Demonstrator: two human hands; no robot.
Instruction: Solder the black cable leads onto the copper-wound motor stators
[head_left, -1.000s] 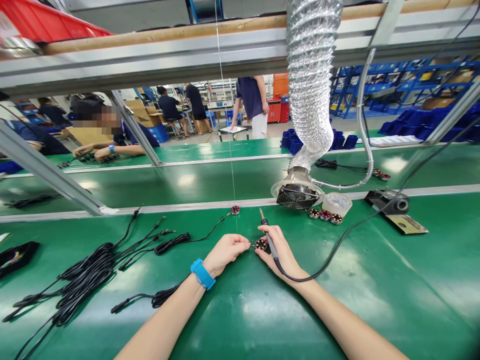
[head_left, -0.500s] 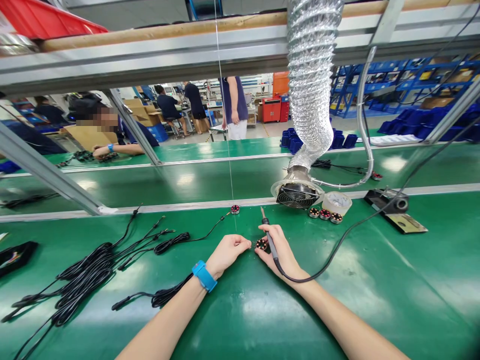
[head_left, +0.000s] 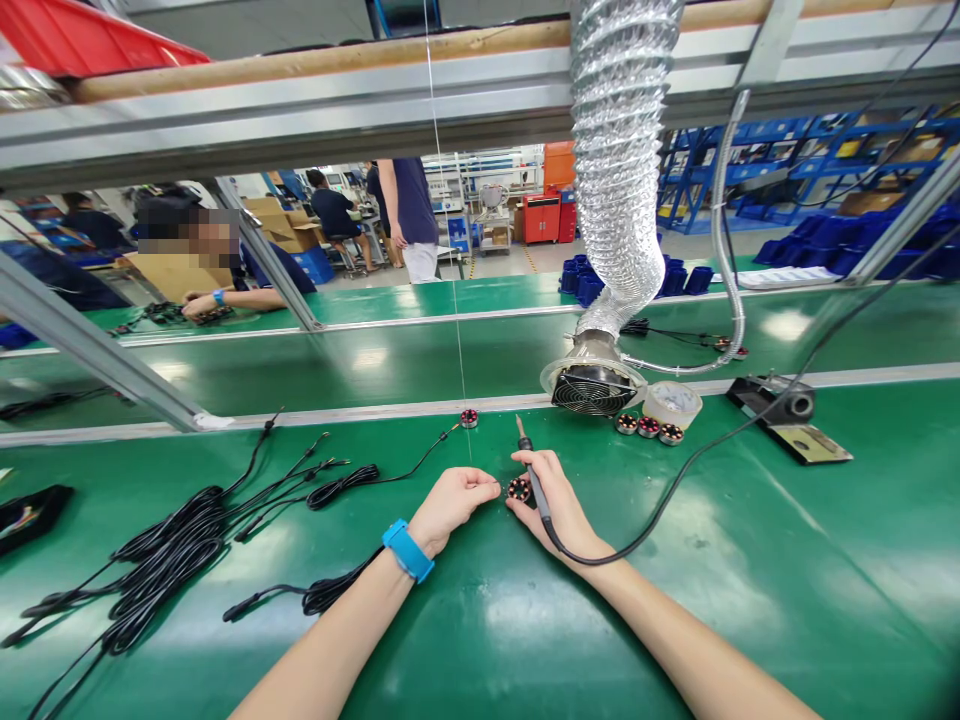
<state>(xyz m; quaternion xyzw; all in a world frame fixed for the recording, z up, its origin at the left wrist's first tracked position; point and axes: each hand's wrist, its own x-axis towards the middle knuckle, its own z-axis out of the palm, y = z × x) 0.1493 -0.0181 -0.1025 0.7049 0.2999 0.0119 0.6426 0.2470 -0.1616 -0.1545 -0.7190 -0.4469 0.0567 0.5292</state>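
My right hand (head_left: 559,505) is closed around a soldering iron (head_left: 535,485), its tip pointing up and away from me. The thumb of that hand also touches a small round motor stator (head_left: 517,489) with copper windings, low over the green bench. Just left of the stator, my left hand (head_left: 457,500) is pinched closed; what its fingertips hold is too small to make out. A blue band (head_left: 409,550) circles my left wrist. A coiled black cable (head_left: 334,592) lies partly hidden by my left forearm. Beyond my hands sits another stator (head_left: 469,418), joined to a black cable.
Bundled black cables (head_left: 176,545) lie at left. A fan (head_left: 595,391) on a silver duct (head_left: 619,150) hangs ahead, with several stators (head_left: 648,427) and a tape roll (head_left: 673,404) beside it. The soldering iron stand (head_left: 795,415) is at right. A co-worker's hand (head_left: 199,305) works across the bench.
My hands keep nearly the same pose at the stator. In the background, a standing person has moved left. The whole view has shifted slightly.
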